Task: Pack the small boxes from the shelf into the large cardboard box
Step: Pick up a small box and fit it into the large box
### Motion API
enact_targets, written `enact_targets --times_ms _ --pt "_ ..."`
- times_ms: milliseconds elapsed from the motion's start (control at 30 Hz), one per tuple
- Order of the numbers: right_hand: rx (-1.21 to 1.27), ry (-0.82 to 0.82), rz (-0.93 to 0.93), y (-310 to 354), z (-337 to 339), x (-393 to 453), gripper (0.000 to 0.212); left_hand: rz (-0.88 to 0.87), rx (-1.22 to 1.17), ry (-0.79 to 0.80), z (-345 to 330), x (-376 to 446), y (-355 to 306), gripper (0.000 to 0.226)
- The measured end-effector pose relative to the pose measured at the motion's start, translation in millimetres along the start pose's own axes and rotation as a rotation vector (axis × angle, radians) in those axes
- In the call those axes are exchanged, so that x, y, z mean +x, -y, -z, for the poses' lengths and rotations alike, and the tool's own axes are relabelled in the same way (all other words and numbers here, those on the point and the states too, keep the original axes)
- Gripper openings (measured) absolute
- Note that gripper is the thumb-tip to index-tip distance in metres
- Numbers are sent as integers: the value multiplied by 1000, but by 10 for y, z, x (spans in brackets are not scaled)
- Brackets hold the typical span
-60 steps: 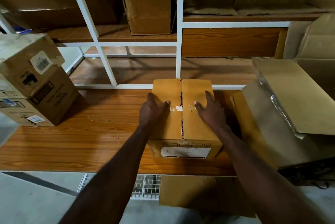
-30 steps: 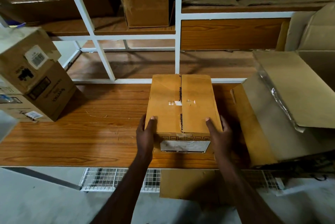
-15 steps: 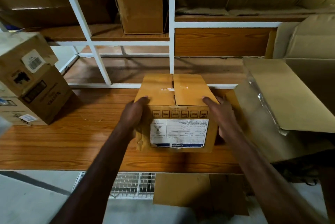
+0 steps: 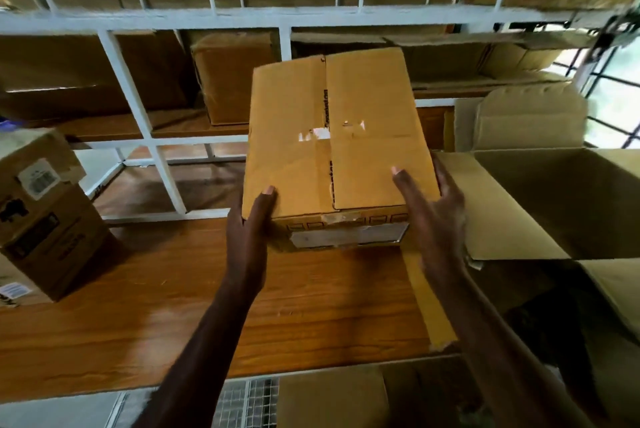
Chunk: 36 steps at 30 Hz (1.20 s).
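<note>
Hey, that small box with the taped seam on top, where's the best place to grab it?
Probably by its two side walls near the lower near corners, one hand from each side, as the left hand and right hand hold the small box now. It looks too wide for one hand, and the top flaps offer no hold.
</note>
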State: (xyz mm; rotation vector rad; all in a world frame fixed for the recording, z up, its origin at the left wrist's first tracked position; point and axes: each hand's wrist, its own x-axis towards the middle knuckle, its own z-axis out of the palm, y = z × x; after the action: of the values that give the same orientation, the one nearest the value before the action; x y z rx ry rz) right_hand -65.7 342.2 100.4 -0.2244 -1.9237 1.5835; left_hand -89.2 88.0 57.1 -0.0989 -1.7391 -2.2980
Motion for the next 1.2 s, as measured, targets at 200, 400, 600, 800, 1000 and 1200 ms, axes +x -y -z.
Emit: enact_targets --times_ms 200,400,600,800,1000,1200 --pt "-28 -76 258 99 583 -16 78 -50 -6 75 -412 -239 114 99" --pt "-18 -118 424 87 1584 229 76 -40 110 195 -1250 -565 305 120" --pt "-54 -182 427 -300 2637 674 81 -107 73 216 -2414 -809 552 88" --pt "-71 -161 454 -480 3707 1283 91 -95 -24 128 -3722 -1142 681 73" --pt "-82 -164 377 -756 4567 1789 92 -118 201 152 -4547 -1271 883 123" --pt "-84 -146 217 -1114 5018 2030 82 -73 240 173 -5058 -1473 1025 110"
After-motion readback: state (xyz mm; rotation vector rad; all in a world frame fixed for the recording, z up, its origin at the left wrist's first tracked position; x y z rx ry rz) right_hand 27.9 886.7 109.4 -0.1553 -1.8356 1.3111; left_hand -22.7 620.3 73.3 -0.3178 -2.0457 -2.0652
